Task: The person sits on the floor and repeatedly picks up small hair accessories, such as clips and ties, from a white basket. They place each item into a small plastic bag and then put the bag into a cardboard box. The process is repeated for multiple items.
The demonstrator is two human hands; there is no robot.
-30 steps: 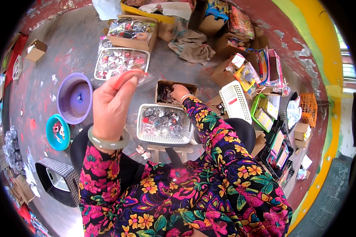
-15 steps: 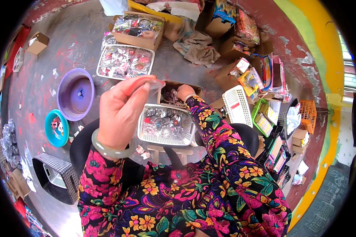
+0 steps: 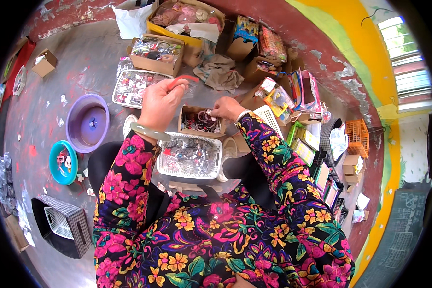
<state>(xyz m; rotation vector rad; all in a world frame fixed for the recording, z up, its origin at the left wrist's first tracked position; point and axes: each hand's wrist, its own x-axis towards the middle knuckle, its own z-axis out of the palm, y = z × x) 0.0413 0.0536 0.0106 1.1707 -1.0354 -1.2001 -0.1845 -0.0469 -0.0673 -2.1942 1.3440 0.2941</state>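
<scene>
My left hand (image 3: 162,102), with a pale bangle at the wrist, is closed around a small clear bag with a red edge (image 3: 185,78), which sticks out past the fingertips. Over the right side of a small cardboard box (image 3: 202,133) my right hand (image 3: 229,109) pinches at something small, and the fingers partly hide it. Dark red and purple looped hair ties (image 3: 197,120) fill that box. Just nearer to me stands a white basket (image 3: 189,175) holding several clear packets with dark loops inside.
Another white basket (image 3: 125,102) of packets and a full cardboard box (image 3: 151,65) stand beyond my left hand. Purple (image 3: 72,115) and turquoise (image 3: 53,165) basins sit to the left, above a checkered bin (image 3: 77,230). Cartons and an orange crate (image 3: 358,138) line the right wall.
My right hand has risen from inside the box to its right edge, fingertips pinched. My left hand still holds the bag, now lower and farther from my view. The whole view has shifted.
</scene>
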